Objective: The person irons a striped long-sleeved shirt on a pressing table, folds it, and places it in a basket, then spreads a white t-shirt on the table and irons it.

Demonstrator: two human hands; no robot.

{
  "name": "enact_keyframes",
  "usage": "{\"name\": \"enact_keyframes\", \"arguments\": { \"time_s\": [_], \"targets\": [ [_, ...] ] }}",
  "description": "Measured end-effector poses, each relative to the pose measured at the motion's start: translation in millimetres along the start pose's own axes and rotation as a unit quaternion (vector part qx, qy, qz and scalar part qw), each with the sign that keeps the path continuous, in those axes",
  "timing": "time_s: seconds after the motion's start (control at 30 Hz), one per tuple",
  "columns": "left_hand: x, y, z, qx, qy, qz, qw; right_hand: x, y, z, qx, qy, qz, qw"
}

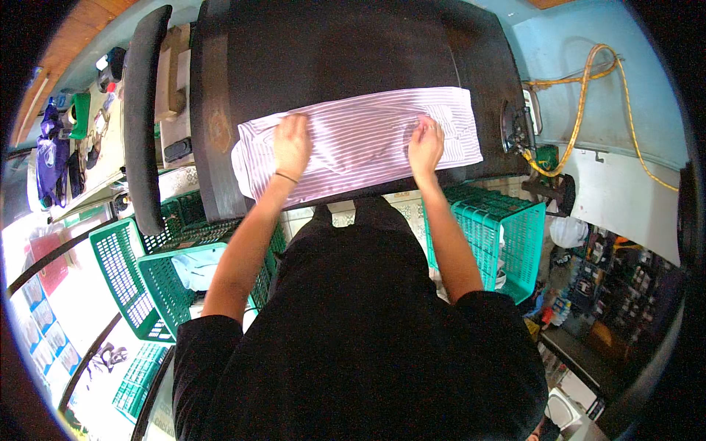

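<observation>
A folded striped cloth garment point(358, 140), white and purplish, lies lengthwise across a dark padded ironing table point(342, 49). My left hand point(292, 146) has its fingers curled onto the left part of the cloth, near its far edge, and small creases show beside it. Over the right part is my right hand point(426, 144), its fingers bent towards the thumb, with a shadow beside it on the fabric. Whether cloth is pinched between those fingers cannot be made out. Beyond the garment's right end, an iron point(515, 129) stands at the table's edge.
A yellow hose point(584, 105) runs from the iron up to the blue wall. Green plastic crates point(491, 237) stand below the table on the right, and more crates point(165, 281) on the left. A narrow padded sleeve board point(146, 121) extends along the left side, before a cluttered shelf point(113, 149).
</observation>
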State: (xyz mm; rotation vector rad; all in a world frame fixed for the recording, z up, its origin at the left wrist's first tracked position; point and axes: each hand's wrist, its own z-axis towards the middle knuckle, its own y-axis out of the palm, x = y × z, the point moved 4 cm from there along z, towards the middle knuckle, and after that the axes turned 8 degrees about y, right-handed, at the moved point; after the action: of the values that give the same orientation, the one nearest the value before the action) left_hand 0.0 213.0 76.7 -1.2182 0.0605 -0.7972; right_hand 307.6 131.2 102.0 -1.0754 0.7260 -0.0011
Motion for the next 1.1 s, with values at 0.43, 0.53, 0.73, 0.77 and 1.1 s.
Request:
{"name": "enact_keyframes", "arguments": {
  "time_s": [0.43, 0.53, 0.73, 0.77, 1.1],
  "targets": [
    [10, 25, -43, -0.072, -0.096, 0.078, 0.990, 72, 32, 7, -0.139, -0.129, -0.232, 0.954],
    [-9, 13, -42, -0.020, -0.149, 0.086, 0.985, 72, 32, 10, -0.138, -0.131, -0.236, 0.953],
    [-41, -20, -27, -0.034, -0.164, 0.239, 0.956, 71, 24, 47, -0.161, -0.057, -0.142, 0.975],
    [-51, -18, -25, -0.109, -0.199, 0.262, 0.938, 83, 28, 66, -0.163, -0.056, -0.140, 0.975],
    [-60, -4, -28, -0.110, -0.166, 0.370, 0.908, 148, 25, 126, -0.226, -0.193, -0.123, 0.947]
  ]
}}
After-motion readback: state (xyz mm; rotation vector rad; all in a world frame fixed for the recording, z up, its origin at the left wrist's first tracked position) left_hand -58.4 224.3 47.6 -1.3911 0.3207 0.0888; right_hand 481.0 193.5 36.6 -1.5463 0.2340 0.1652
